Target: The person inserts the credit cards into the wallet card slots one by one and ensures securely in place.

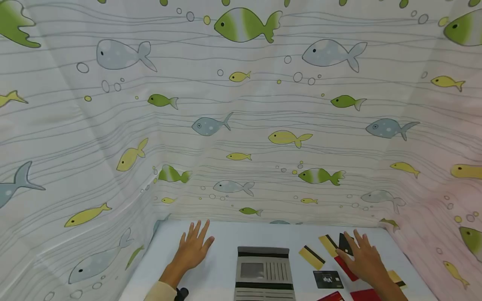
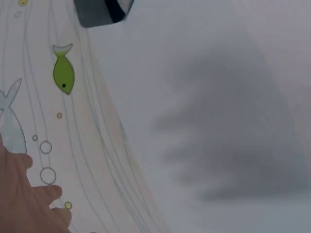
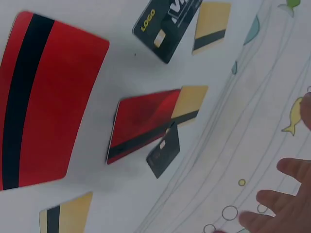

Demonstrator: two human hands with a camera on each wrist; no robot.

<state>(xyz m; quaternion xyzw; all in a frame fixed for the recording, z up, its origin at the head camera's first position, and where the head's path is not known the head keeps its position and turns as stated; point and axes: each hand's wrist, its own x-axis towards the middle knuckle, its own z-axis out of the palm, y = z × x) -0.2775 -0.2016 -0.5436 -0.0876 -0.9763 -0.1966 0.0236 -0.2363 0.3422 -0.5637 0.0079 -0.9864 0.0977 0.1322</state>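
My left hand (image 1: 191,250) is over the left part of the white table, fingers spread, holding nothing. In the left wrist view its shadow falls on the tabletop. My right hand (image 1: 364,260) hovers with spread fingers above scattered bank cards. Around it lie a black card (image 1: 343,246), a red card (image 1: 342,267), gold cards (image 1: 312,257) with dark stripes, and a black Vip card (image 1: 327,279). A large-looking red card (image 3: 58,97) is nearest in the right wrist view. Between the hands lies a grey, flat, wallet-like item (image 1: 263,274) with a window and dark bands.
The white table (image 1: 222,238) is bordered by a fish-print cloth (image 1: 241,125) at the back and sides. Another red card (image 1: 331,297) lies at the front edge of view. By the left wrist there is a small black object (image 1: 182,293).
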